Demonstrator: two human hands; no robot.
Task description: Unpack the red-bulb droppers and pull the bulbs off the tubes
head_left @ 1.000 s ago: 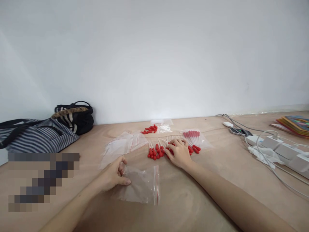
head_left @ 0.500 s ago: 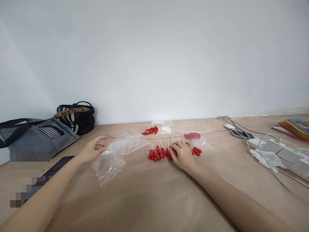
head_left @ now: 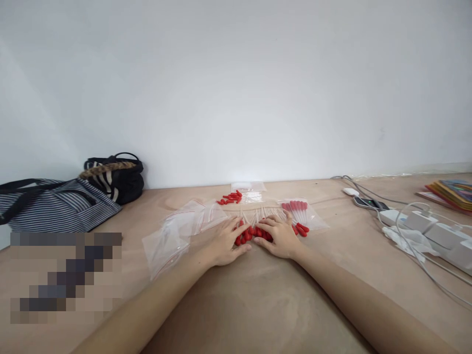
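Observation:
A row of red-bulbed droppers [head_left: 248, 234] lies at the middle of the table, thin clear stems pointing toward the wall. My left hand [head_left: 225, 243] rests over the left end of the row, its fingers spread and touching the droppers. Over the right end lies my right hand [head_left: 280, 239], fingers apart and slightly bent on the red bulbs. Both hands cover part of the row. Just right of it is a clear zip bag [head_left: 316, 220] with several droppers inside. Flat clear zip bags [head_left: 164, 243] lie left of my left hand.
Behind the row are loose red bulbs [head_left: 230, 198] and a clear packet of thin tubes [head_left: 253, 196]. A striped bag [head_left: 55, 209] and a black bag [head_left: 125, 179] stand at left. White chargers with cables [head_left: 424, 222] and colourful flat items [head_left: 452, 194] are at right.
My left hand has moved right from the clear zip bags onto the left end of the dropper row. My right hand stays at the right end, and the droppers look bunched closer together.

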